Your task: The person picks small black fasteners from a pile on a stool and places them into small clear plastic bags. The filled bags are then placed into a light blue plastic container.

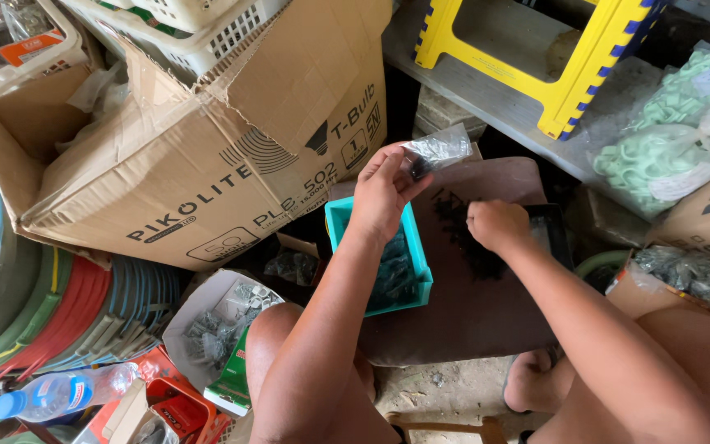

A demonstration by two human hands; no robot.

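Clear plastic bag (437, 150) in left hand (381, 193)

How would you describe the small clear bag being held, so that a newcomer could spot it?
Start at the big cardboard box. At its right edge, above the teal tray, the left hand pinches a small clear plastic bag; unlike the bulky bags of green rings, it looks nearly empty.

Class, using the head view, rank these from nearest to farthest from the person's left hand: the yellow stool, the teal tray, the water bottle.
1. Teal tray, directly beneath the left hand.
2. Yellow stool, upper right.
3. Water bottle, far lower left.
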